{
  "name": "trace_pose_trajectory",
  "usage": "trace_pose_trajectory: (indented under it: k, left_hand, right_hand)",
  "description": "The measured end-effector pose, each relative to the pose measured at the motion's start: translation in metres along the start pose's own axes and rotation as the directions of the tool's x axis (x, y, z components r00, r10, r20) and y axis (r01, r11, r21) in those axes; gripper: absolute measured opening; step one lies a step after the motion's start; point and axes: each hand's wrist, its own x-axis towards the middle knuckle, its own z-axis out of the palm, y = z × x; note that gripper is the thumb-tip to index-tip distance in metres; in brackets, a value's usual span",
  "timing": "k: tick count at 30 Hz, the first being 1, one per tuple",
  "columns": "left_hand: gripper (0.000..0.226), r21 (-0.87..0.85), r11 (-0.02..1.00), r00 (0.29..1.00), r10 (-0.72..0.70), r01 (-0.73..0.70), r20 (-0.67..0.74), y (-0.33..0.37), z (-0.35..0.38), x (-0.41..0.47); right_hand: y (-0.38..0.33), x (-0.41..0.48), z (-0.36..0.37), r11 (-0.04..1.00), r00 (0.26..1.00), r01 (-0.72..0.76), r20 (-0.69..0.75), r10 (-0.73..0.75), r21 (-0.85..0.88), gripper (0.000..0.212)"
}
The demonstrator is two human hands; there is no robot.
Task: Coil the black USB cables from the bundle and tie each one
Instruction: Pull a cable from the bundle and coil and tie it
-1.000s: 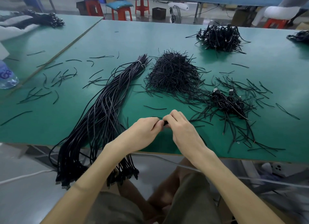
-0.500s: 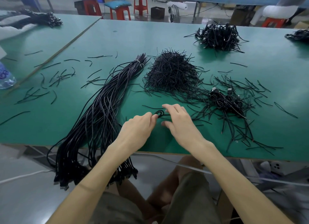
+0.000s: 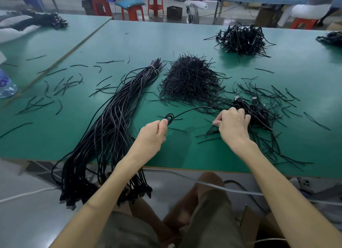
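Our left hand (image 3: 151, 136) pinches the coiled cable (image 3: 169, 117), while our right hand (image 3: 233, 124) curls among loose ties (image 3: 211, 132) further right, grip impossible to tell.

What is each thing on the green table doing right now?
cable bundle: uncoiled, tied at far end, hanging off the table edge.
coiled cable: looped, one end trailing loose.
left hand: grips the coiled cable.
right hand: fingers curled among loose ties; grip unclear.
tie heap: piled loose.
finished cables: coiled, piled beside the right hand.

Even, soft overhead light, pale sheen on the green table (image 3: 129, 42), wide-angle bowing and blur at the edges
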Motion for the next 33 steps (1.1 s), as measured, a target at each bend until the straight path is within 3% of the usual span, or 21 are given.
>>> trace_pose_trajectory:
  k: [5,8,12,18,23,33]
  left_hand:
    - [0.039,-0.171,0.981,0.996,-0.087,0.090,0.026,0.008,0.000,-0.003]
    - [0.039,-0.255,0.953,0.986,-0.160,0.165,0.039,0.012,-0.002,-0.005]
    - [0.042,-0.249,0.955,0.986,-0.149,0.162,0.073,0.011,0.000,-0.003]
    - [0.056,-0.326,0.944,0.981,0.020,0.045,0.194,0.009,0.004,-0.010]
    - [0.048,-0.364,0.928,0.963,0.020,0.083,0.269,0.009,-0.001,-0.013]
    - [0.051,-0.411,0.900,0.971,-0.049,0.144,0.233,0.014,0.000,-0.018]
  right_hand:
    - [-0.012,-0.012,-0.007,0.988,0.969,0.141,-0.212,-0.126,0.060,0.008]
    - [-0.030,-0.028,-0.012,0.948,0.967,0.215,-0.187,-0.174,0.234,0.008]
    - [-0.063,-0.056,-0.016,0.665,0.976,0.071,0.085,-0.199,0.744,0.009]
    - [-0.088,-0.066,-0.010,0.295,0.944,-0.280,0.318,-0.091,0.914,0.023]
    - [-0.085,-0.066,-0.010,0.219,0.913,-0.385,0.405,-0.052,0.896,0.028]
    - [-0.077,-0.068,-0.013,0.251,0.889,-0.369,0.419,-0.187,0.895,0.039]
